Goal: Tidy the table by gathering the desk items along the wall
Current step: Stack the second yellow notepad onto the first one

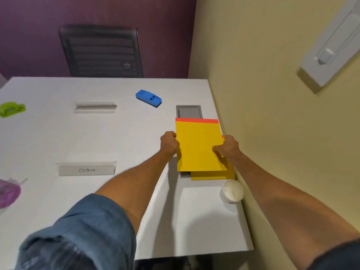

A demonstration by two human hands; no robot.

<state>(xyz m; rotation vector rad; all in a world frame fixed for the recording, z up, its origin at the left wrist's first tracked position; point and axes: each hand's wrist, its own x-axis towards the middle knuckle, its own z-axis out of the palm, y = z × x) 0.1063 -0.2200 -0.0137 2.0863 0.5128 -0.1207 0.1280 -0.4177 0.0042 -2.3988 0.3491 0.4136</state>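
Holding a flat yellow paper folder with an orange strip along its far edge (200, 145), the person has the left hand (169, 144) closed on its left edge and the right hand (227, 148) closed on its right edge, thumb lying on top. Each grip is shut tight on the folder. The folder lies at the right side of the white bench (97, 137), close to the pale yellow wall (272, 114), its long axis running near to far and the orange edge pointing away. Beneath it, a second yellow sheet (213, 175) shows at the near right corner. A grey recessed panel (188, 112) sits just beyond. A white paper cup (232, 190) stands nearer, beside the wall. Left of these lie a blue stapler (148, 98), two clear name holders (86, 169), a green tape dispenser (11, 109) and a purple object (8, 192).
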